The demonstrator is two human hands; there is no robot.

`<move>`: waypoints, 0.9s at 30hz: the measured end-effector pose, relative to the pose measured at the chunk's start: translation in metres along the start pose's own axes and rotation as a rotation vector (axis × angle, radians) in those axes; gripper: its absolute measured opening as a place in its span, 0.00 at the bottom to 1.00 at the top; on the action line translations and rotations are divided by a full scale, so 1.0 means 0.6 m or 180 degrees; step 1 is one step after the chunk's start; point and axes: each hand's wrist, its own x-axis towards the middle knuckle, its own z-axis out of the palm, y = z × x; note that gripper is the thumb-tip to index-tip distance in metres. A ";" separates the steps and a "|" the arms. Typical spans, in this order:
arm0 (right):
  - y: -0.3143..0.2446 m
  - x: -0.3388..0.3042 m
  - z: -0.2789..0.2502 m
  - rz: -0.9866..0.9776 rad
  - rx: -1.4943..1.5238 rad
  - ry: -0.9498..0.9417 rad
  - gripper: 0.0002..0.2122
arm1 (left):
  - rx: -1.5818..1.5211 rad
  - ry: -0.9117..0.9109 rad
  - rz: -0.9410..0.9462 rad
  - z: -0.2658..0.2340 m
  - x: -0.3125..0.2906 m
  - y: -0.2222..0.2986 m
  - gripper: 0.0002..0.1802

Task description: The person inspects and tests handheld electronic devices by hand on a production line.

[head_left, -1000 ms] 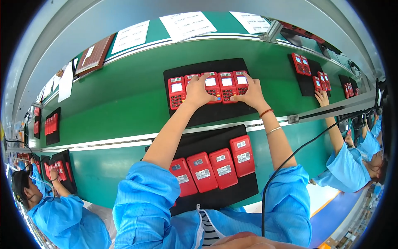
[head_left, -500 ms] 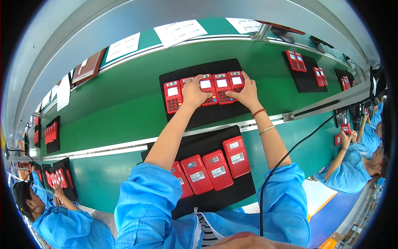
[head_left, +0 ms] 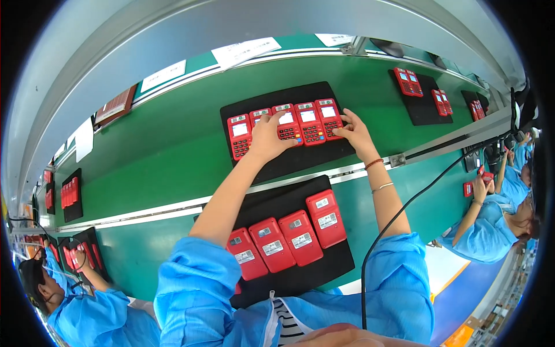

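Observation:
Several red handheld card terminals stand in a close row on a black mat, lit screens and keypads up. My left hand lies over the second and third from the left, fingers and thumb apart, partly hiding both. Beside the rightmost terminal is my right hand, fingers spread; its thumb tip is by the keypad's right edge, and contact is hard to tell. Closer to me, more red terminals rest face down on another black mat, white labels showing; my left sleeve partly covers them.
A metal rail divides the green bench. A black cable hangs past my right arm. Further mats with red terminals lie at far right and far left. Co-workers in blue sit at left and right.
My right hand has drawn away to the right from the row's two rightmost terminals, uncovering their keypads. My left hand has shifted slightly left and stays over the row.

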 end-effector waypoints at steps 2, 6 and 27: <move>0.011 0.000 -0.013 -0.0015 0.0110 0.0001 0.36 | -0.0611 0.0108 0.0067 -0.014 -0.010 -0.008 0.46; 0.011 0.005 -0.022 -0.0004 -0.0091 -0.0011 0.30 | -0.0537 0.0100 -0.0032 -0.053 -0.024 -0.020 0.41; 0.028 0.010 -0.044 -0.0025 0.0048 0.0298 0.23 | 0.0589 -0.0985 0.1648 0.005 -0.071 0.036 0.21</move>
